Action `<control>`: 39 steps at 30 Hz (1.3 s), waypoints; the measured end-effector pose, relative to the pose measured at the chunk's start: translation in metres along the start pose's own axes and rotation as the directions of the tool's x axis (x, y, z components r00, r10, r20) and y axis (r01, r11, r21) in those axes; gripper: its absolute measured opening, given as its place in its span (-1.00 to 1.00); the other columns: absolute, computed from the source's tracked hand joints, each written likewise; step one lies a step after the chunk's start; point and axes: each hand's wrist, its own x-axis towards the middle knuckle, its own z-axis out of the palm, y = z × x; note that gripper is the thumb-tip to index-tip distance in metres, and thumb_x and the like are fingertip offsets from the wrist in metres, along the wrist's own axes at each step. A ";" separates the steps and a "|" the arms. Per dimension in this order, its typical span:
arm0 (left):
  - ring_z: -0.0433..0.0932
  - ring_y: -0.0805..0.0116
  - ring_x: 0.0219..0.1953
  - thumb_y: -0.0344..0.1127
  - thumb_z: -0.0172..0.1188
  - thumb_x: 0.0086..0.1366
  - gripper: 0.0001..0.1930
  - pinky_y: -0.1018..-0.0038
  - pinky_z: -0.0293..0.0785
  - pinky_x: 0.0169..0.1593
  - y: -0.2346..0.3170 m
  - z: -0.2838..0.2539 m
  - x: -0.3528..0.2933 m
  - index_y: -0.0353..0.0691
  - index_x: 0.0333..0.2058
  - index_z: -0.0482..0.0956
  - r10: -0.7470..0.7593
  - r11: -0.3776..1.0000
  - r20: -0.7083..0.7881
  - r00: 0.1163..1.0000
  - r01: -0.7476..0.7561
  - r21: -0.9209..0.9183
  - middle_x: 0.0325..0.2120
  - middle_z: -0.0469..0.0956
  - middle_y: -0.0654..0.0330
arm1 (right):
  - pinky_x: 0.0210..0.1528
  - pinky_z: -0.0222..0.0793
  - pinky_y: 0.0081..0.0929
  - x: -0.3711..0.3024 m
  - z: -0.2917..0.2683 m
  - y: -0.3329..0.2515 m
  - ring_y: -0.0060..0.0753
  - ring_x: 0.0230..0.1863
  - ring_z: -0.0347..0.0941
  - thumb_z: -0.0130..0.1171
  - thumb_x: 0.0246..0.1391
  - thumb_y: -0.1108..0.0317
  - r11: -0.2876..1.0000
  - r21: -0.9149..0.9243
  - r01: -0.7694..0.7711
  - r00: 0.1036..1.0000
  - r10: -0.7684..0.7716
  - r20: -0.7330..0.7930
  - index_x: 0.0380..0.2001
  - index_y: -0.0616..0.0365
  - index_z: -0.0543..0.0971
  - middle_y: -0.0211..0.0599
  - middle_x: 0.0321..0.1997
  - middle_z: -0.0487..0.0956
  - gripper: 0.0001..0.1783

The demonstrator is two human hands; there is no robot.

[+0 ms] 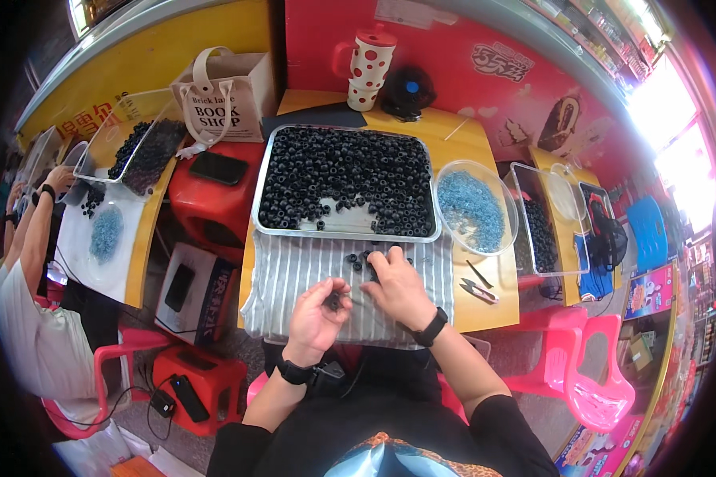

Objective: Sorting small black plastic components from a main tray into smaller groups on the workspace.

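Observation:
A small black bead (333, 301) shows at the curled fingertips of my left hand (314, 319), which is closed, palm up, above the near edge of the grey striped cloth (282, 274). My right hand (403, 288) reaches over a few loose black beads (355, 260) on that cloth. Its thumb and fingers are apart, and the fingertips touch or nearly touch the beads, partly hiding them. Just beyond both hands, a metal tray (348, 231) holds many black beads, with a bare patch near its front.
Right of the tray stands a round clear tub (510, 238) of pale blue beads. Thread snips (479, 292) and black tweezers (480, 274) lie by it. A polka-dot tumbler (371, 63) and dark fan (408, 91) stand behind. At left, another person's hand (59, 179) is at a clear bin (147, 176).

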 end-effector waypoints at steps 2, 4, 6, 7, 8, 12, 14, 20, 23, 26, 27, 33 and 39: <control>0.52 0.29 -0.40 -0.27 0.01 0.40 -0.78 0.52 0.36 -0.47 -0.001 0.000 -0.001 -0.32 -0.24 0.52 -0.008 1.000 0.006 1.000 0.008 0.005 -0.33 0.53 0.09 | -0.28 0.42 -0.07 0.004 0.003 0.002 0.19 -0.27 0.45 0.31 -0.09 0.34 0.999 0.026 -0.040 0.999 0.040 -0.009 -0.16 0.18 0.37 0.08 -0.20 0.36 -0.57; 0.53 0.31 -0.40 -0.30 0.01 0.40 -0.79 0.52 0.37 -0.47 -0.003 -0.001 -0.001 -0.34 -0.23 0.53 -0.010 1.000 0.025 1.000 0.010 0.024 -0.31 0.54 0.09 | -0.29 0.42 -0.04 0.004 0.009 0.008 0.24 -0.33 0.45 0.28 -0.07 0.39 0.998 0.061 -0.034 0.998 0.037 -0.049 -0.17 0.19 0.37 0.11 -0.21 0.35 -0.60; 0.53 0.33 -0.41 -0.32 0.02 0.40 -0.80 0.53 0.37 -0.47 -0.003 0.003 -0.002 -0.34 -0.24 0.53 -0.012 0.999 0.029 1.000 0.011 0.037 -0.32 0.55 0.10 | -0.29 0.41 -0.02 0.005 0.013 0.011 0.26 -0.32 0.44 0.26 -0.06 0.42 0.994 0.094 -0.062 0.995 0.068 -0.069 -0.16 0.20 0.36 0.12 -0.22 0.34 -0.61; 0.53 0.33 -0.41 -0.33 0.02 0.40 -0.80 0.53 0.37 -0.47 -0.003 0.004 -0.003 -0.35 -0.23 0.53 -0.014 0.999 0.024 1.000 0.013 0.038 -0.32 0.55 0.09 | -0.29 0.41 -0.01 0.004 0.014 0.010 0.26 -0.32 0.43 0.25 -0.06 0.44 0.993 0.086 -0.075 0.994 0.082 -0.073 -0.17 0.21 0.37 0.12 -0.22 0.34 -0.63; 0.53 0.33 -0.41 -0.33 0.01 0.40 -0.80 0.53 0.38 -0.47 -0.003 0.004 -0.003 -0.35 -0.23 0.53 -0.016 0.999 0.019 1.000 0.015 0.039 -0.31 0.55 0.09 | -0.28 0.40 -0.01 0.003 0.015 0.009 0.27 -0.32 0.43 0.23 -0.05 0.46 0.993 0.079 -0.089 0.993 0.095 -0.077 -0.18 0.22 0.37 0.12 -0.22 0.34 -0.65; 0.54 0.33 -0.41 -0.34 0.01 0.40 -0.80 0.53 0.39 -0.47 -0.005 0.003 -0.002 -0.36 -0.21 0.53 -0.012 0.999 0.023 1.000 0.011 0.051 -0.31 0.55 0.09 | -0.27 0.38 -0.01 -0.002 0.015 0.005 0.26 -0.31 0.42 0.19 -0.05 0.51 0.994 0.088 -0.058 0.990 0.069 -0.124 -0.27 0.25 0.41 0.12 -0.23 0.34 -0.75; 0.55 0.30 -0.40 -0.33 0.01 0.40 -0.80 0.51 0.40 -0.45 -0.005 0.003 -0.002 -0.35 -0.20 0.53 -0.005 0.998 0.027 1.000 0.003 0.058 -0.30 0.55 0.07 | -0.26 0.37 -0.02 -0.003 0.016 0.004 0.25 -0.30 0.42 0.19 -0.06 0.53 0.994 0.091 -0.062 0.992 0.072 -0.107 -0.31 0.26 0.43 0.11 -0.24 0.34 -0.79; 0.56 0.29 -0.38 -0.28 -0.01 0.42 -0.76 0.47 0.46 -0.40 -0.006 0.010 -0.006 -0.34 -0.17 0.51 0.018 0.992 -0.004 1.000 -0.017 0.124 -0.30 0.55 0.09 | -0.26 0.40 -0.12 -0.008 0.007 0.001 0.10 -0.30 0.44 0.19 -0.07 0.54 0.969 0.241 -0.045 0.988 0.079 -0.130 -0.29 0.22 0.50 0.01 -0.30 0.37 -0.79; 0.56 0.28 -0.34 -0.22 -0.03 0.43 -0.72 0.45 0.48 -0.36 -0.007 0.022 -0.006 -0.33 -0.16 0.51 -0.015 1.000 0.009 1.000 0.014 0.024 -0.28 0.56 0.11 | -0.32 0.42 -0.29 -0.012 -0.006 -0.019 -0.09 -0.34 0.44 0.23 -0.10 0.52 0.936 0.340 0.092 0.990 -0.048 -0.136 -0.26 0.17 0.57 -0.09 -0.31 0.40 -0.75; 0.55 0.27 -0.30 -0.19 -0.03 0.43 -0.71 0.45 0.47 -0.34 -0.015 0.010 0.000 -0.33 -0.19 0.51 -0.047 0.987 -0.014 0.999 0.045 -0.155 -0.27 0.55 0.12 | -0.30 0.45 -0.35 -0.016 -0.011 -0.042 -0.12 -0.29 0.49 0.23 -0.05 0.50 0.912 0.387 0.137 0.989 -0.101 -0.112 -0.21 0.11 0.60 -0.09 -0.19 0.46 -0.74; 0.54 0.27 -0.29 -0.18 -0.03 0.43 -0.71 0.45 0.47 -0.34 -0.017 0.008 0.002 -0.33 -0.20 0.51 -0.055 0.975 -0.029 0.998 0.047 -0.217 -0.26 0.55 0.12 | -0.29 0.46 -0.34 -0.016 -0.011 -0.043 -0.11 -0.27 0.50 0.22 -0.05 0.50 0.921 0.363 0.142 0.985 -0.095 -0.143 -0.20 0.11 0.60 -0.08 -0.16 0.46 -0.74; 0.52 0.23 -0.32 -0.25 0.02 0.39 -0.77 0.48 0.38 -0.42 -0.005 -0.005 0.001 -0.32 -0.26 0.51 -0.058 0.992 0.004 0.998 0.058 -0.116 -0.32 0.53 0.07 | 0.01 0.29 -0.04 -0.008 -0.004 -0.015 0.25 0.06 0.30 0.13 0.10 0.28 0.981 -0.179 0.078 0.997 -0.080 -0.004 0.11 0.17 0.40 0.27 0.07 0.37 -0.50; 0.53 0.23 -0.37 -0.27 0.02 0.39 -0.77 0.48 0.39 -0.43 -0.002 -0.010 0.000 -0.35 -0.26 0.51 -0.037 0.993 0.027 0.999 0.040 -0.111 -0.33 0.54 0.04 | -0.08 0.29 -0.08 0.002 0.012 -0.026 0.09 0.00 0.35 0.19 0.05 0.10 0.899 -0.438 0.016 0.996 -0.054 -0.074 0.15 0.15 0.36 0.16 0.05 0.41 -0.37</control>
